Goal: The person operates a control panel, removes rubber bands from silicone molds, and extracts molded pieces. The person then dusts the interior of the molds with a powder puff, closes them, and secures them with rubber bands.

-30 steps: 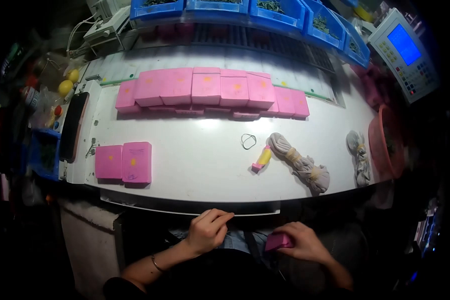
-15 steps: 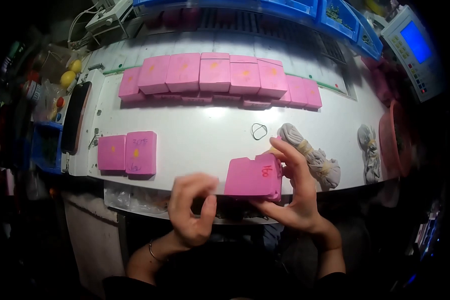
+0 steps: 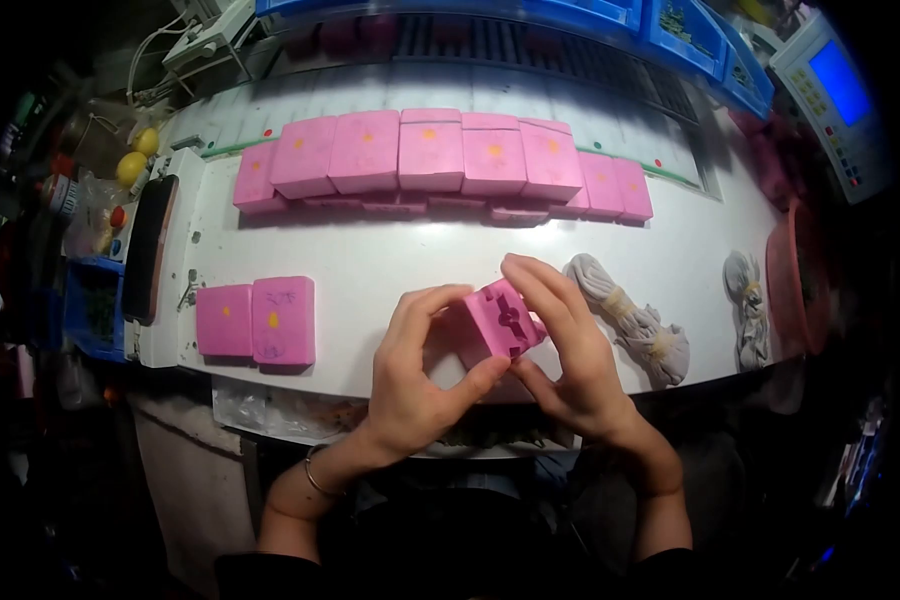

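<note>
The left hand (image 3: 410,385) and right hand (image 3: 578,368) each have a half-closed grip, thumb and fingers on opposite sides of one pink block (image 3: 483,322). Its hollowed face shows. The block is above the surface's (image 3: 370,265) near edge, between two paired blocks (image 3: 283,322) and a tied cloth (image 3: 635,325).
</note>
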### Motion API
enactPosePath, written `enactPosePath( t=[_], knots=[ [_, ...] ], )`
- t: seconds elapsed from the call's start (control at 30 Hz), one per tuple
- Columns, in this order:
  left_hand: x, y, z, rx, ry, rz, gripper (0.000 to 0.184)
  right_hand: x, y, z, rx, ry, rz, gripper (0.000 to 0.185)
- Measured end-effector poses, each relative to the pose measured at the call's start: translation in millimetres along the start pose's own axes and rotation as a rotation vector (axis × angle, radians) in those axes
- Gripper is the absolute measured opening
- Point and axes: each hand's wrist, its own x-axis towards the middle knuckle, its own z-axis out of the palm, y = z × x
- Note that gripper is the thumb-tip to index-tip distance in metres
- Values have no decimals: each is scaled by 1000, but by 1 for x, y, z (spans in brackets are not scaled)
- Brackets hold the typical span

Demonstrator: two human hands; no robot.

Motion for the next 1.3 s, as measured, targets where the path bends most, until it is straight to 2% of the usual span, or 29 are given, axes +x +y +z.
enactPosePath(
  t=[0.17, 0.23, 0.27, 0.3, 0.37, 0.4, 0.43, 0.5, 0.57, 0.63, 0.7, 0.77, 0.8, 0.9, 0.97, 1.03, 1.1, 1.17, 1.2, 1.23, 1.3],
  knots=[
    [-14, -12, 6, 25, 132, -36, 57, -8, 5, 2, 122, -25, 141, 55],
    [-19, -16, 4, 43, 143, 9, 55, -10, 6, 4, 313, 16, 180, 47],
    [-17, -10, 3, -51, 158, -20, 47, -9, 5, 4, 313, 16, 182, 47],
    [-12, -8, -1, -50, 156, -21, 47, -7, 2, 4, 256, -13, 151, 43],
    [3, -6, -11, 145, 204, 128, 37, -4, 1, 5, 202, -43, 123, 39],
    [12, -6, -8, 13, 195, 146, 31, -2, 2, 4, 229, -52, 149, 37],
    [17, -5, -5, 12, 199, 144, 31, 0, 2, 3, 254, -63, 174, 35],
    [25, -5, 1, -94, -17, 25, 34, 1, 3, 0, 289, -72, 212, 35],
    [22, -10, 5, -200, -82, -37, 38, 3, 2, -3, 328, -75, 263, 34],
    [18, -9, 5, -175, -42, 10, 41, 7, 2, -4, 415, -82, 413, 34],
    [13, -10, 4, -126, -59, 37, 48, 9, 4, 3, 487, -30, 418, 30],
    [6, -12, 6, -157, -41, 175, 53, 16, 5, 4, 518, 27, 530, 28],
    [4, -18, 4, -143, -53, 228, 58, 18, 9, 7, 456, 52, 469, 25],
    [-12, -21, 3, 3, -20, 321, 54, 29, 19, 11, 400, 72, 444, 21],
    [-20, -23, 0, -2, -47, 313, 54, 37, 21, 11, 394, 68, 460, 16],
    [-20, -16, -6, 218, -148, 378, 54, 43, 20, 12, 411, 48, 533, 14],
    [-14, -8, -10, 196, -179, 354, 56, 43, 18, 13, 443, 62, 537, 14],
    [-7, 0, -15, 156, -292, 143, 63, 38, 20, 11, 470, 72, 540, 14],
    [-7, 0, -16, 151, -297, 129, 71, 33, 22, 10, 519, 80, 516, 16],
    [-7, 0, -16, 148, -298, 133, 71, 30, 22, 9, 572, 88, 491, 17],
    [-10, -2, -18, 82, -293, 56, 78, 18, 17, -13, 175, 20, 423, 30]
  ],
)
